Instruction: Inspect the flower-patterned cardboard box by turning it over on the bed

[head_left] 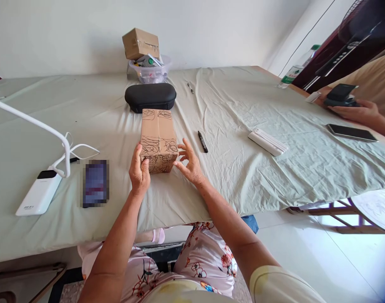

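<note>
My left hand (139,171) grips the box (159,136) corner to steady it; my right hand (188,163) is spread wide beside it.

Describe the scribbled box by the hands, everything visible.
The box is a brown cardboard carton, closed, with tape along its top seam and black scribbles on the top and near face. It lies flat on the pale green cloth, long side running away from the camera. The left hand grips its near left corner; the right hand is open, fingers spread at its right side. A black case sits just behind it.
</note>
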### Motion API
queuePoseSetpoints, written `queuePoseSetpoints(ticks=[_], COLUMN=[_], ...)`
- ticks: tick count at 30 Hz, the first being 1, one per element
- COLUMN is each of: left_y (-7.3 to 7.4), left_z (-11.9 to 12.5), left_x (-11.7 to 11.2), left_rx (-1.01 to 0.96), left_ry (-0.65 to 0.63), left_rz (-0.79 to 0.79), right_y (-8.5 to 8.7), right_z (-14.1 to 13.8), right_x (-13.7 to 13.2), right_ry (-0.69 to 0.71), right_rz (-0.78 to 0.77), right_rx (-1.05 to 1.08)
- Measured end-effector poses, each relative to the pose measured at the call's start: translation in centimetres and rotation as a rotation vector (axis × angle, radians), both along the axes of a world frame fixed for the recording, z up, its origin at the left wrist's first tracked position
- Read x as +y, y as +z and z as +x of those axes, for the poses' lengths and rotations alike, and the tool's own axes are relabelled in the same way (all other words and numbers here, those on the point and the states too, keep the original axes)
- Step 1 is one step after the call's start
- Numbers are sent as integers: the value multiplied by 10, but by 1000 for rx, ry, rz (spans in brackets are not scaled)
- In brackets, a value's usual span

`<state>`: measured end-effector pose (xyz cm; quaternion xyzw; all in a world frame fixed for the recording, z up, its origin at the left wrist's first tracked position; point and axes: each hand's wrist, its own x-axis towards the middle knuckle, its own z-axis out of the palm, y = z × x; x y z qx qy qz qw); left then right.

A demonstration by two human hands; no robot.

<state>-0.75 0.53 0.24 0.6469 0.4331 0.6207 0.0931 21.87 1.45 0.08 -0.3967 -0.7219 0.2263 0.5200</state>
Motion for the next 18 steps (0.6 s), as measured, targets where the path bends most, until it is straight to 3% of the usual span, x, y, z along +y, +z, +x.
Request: queuePoseSetpoints(ticks=[3, 6, 12, 18], left_y=[-2, 0, 5, -6], left_z=[1, 3, 6, 2], left_x=[2, 1, -4, 2], left_rx=[101, 153, 124, 16], left_ry=[-50, -74, -14, 34], left_rz=[120, 131, -71, -277], right_y=[9, 15, 15, 15], right_z=[3, 3, -1, -3], right_x=[-4, -7, -4, -4], right_ry=[-34, -74, -149, -145], right_rz=[57, -2, -97, -139], right_rx=[7, 2, 120, 207])
